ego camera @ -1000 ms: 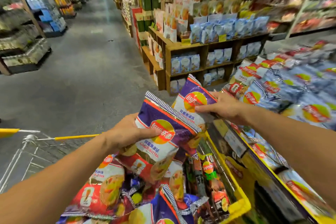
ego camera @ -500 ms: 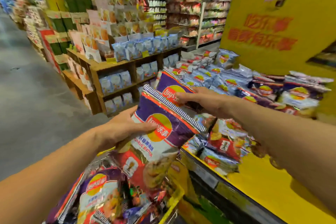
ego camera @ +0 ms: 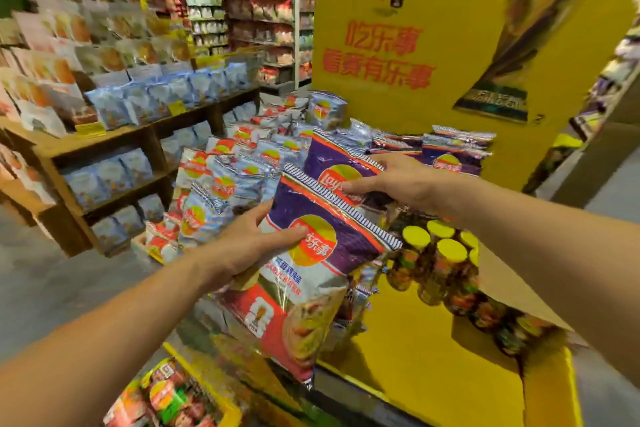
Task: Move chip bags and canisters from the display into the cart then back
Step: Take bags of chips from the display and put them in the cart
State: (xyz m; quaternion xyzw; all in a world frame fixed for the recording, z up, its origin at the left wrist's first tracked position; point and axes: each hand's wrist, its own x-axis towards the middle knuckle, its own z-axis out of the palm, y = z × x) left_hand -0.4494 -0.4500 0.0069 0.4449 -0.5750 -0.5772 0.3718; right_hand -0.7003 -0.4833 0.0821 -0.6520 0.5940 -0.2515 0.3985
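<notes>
My left hand [ego camera: 249, 246] grips a purple and red chip bag [ego camera: 311, 288] by its left edge, holding it over the front edge of the yellow display [ego camera: 415, 350]. My right hand [ego camera: 398, 180] holds a second purple chip bag [ego camera: 332, 163] with thumb on its face, farther back over the display's pile of bags. Canisters with yellow lids [ego camera: 440, 253] stand on the display just right of the near bag. A corner of the cart [ego camera: 214, 402] with chip bags in it shows at the bottom left.
Blue and white chip bags [ego camera: 239, 177] are heaped on the display's left side. A tall yellow sign board [ego camera: 398, 45] rises behind it. Wooden shelves of snack packs [ego camera: 114, 163] stand to the left across grey floor.
Both hands have carried their purple bags from above the cart to the right, over the yellow display. The view has swung right, so the cart has dropped to the bottom left.
</notes>
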